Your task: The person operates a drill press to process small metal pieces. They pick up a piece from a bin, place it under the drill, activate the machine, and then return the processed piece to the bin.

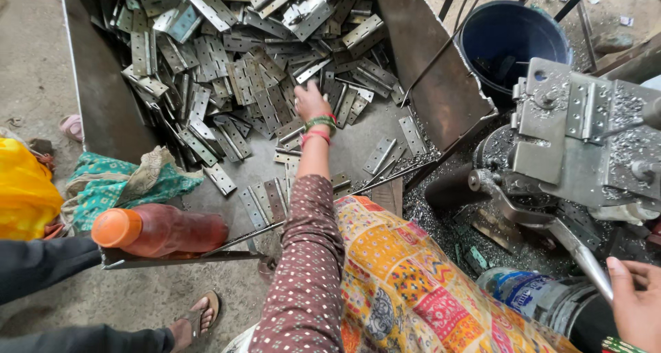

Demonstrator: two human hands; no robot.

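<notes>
Two hands show, one at each side of the frame. Nearest, the right hand (637, 305) at the lower right corner curls closed around the metal lever (585, 256) of the drilling machine (585, 132). The left hand (310, 104) stretches forward on a long patterned sleeve, palm down; I cannot tell whether its fingers are open or closed. It rests on the heap of steel hinges (234, 70) in the metal bin (103, 98), far nearer them than the right. Hinges lie just ahead and to its left, flat grey leaves with screw holes, long axes pointing every way. Beyond the bin's right wall stands a blue bucket (513, 36).
</notes>
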